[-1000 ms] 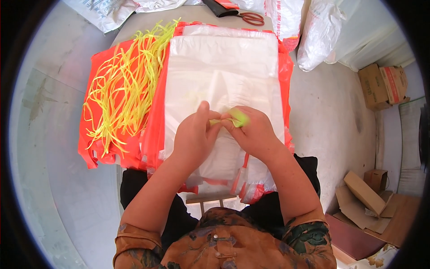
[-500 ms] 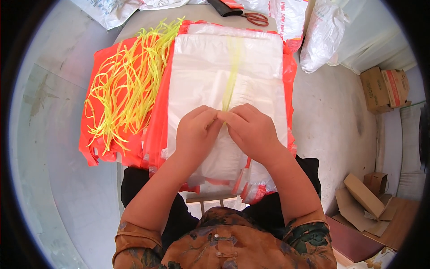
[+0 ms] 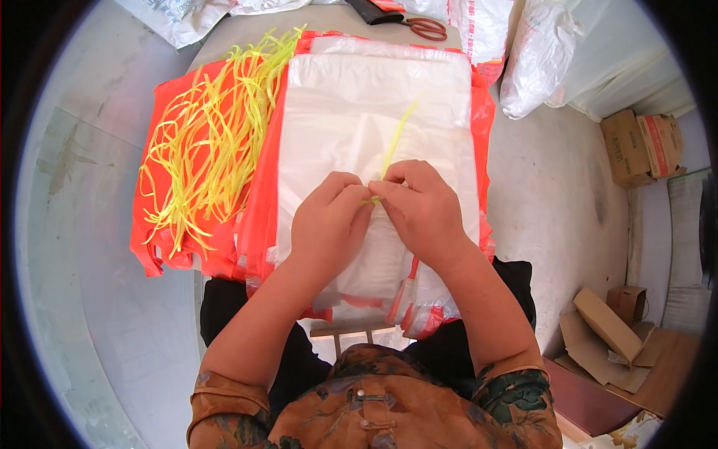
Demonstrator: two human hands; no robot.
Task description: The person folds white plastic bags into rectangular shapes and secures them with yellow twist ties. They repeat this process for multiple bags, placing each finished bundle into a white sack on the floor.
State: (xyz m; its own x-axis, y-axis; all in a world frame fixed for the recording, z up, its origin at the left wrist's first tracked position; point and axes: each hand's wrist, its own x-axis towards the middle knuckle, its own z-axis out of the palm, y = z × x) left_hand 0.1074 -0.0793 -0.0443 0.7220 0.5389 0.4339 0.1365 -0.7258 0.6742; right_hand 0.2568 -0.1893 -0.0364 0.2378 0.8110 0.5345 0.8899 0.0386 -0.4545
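My left hand (image 3: pixel 327 218) and my right hand (image 3: pixel 420 209) meet over a stack of whitish plastic bags (image 3: pixel 359 88), thumbs and fingertips pinched close together. Between them they grip a thin yellow plastic strip (image 3: pixel 396 140). One end of it sticks up beyond my right fingers, slanting away to the right over the bags. A short bit of it shows at my left fingertips; the rest is hidden by the fingers. To the left, many loose yellow strips (image 3: pixel 217 142) lie in a tangled heap on red plastic bags (image 3: pixel 168 120).
Scissors with reddish-brown handles (image 3: pixel 426 28) and a black sheath-like item lie at the table's far edge (image 3: pixel 254 28). White sacks (image 3: pixel 540 60) are at the back right. Cardboard boxes (image 3: pixel 628 153) stand on the right, with opened cardboard (image 3: pixel 609 329) lower down.
The strip lay long and nearly straight away from me; now its visible end is shorter and tilts right. My right fingers have shifted slightly, and a bit of strip shows at my left fingertips.
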